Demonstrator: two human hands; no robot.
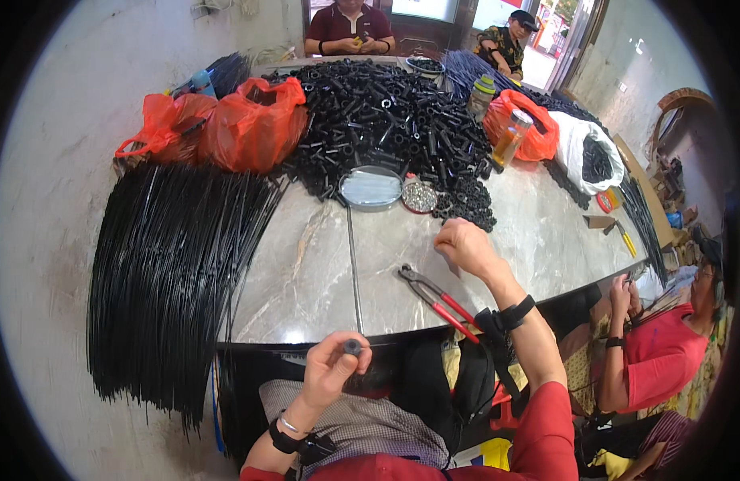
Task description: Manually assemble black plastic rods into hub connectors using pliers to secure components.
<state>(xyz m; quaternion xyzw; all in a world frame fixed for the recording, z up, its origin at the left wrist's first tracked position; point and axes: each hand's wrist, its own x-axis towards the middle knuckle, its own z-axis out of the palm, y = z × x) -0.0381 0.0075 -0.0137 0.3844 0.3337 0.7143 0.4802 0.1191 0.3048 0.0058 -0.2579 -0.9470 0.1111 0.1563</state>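
Left hand (335, 370), lower centre of the frame: closed, gripping one short black cylindrical piece (352, 347) near the table edge. Hazard: a loosened pinch could drop it below the tabletop.

Right hand (466, 247), right of centre: fingers curled inward; cannot tell whether they hold anything. Nearest item: pile of small black rings (468, 210), just above. Hazard: a careless sweep could push rings into the adjoining round dish of small metal pieces (419, 197).

Pincers (422, 282), below the right hand: red handles reaching the table edge. Hazard: a forearm knock could tip them off.

Heap of black tubes (370, 112), upper centre: loosely piled, could slide onto the oval dish (371, 188).

Black rods (169, 280), left: ends overhanging, could slip if snagged.
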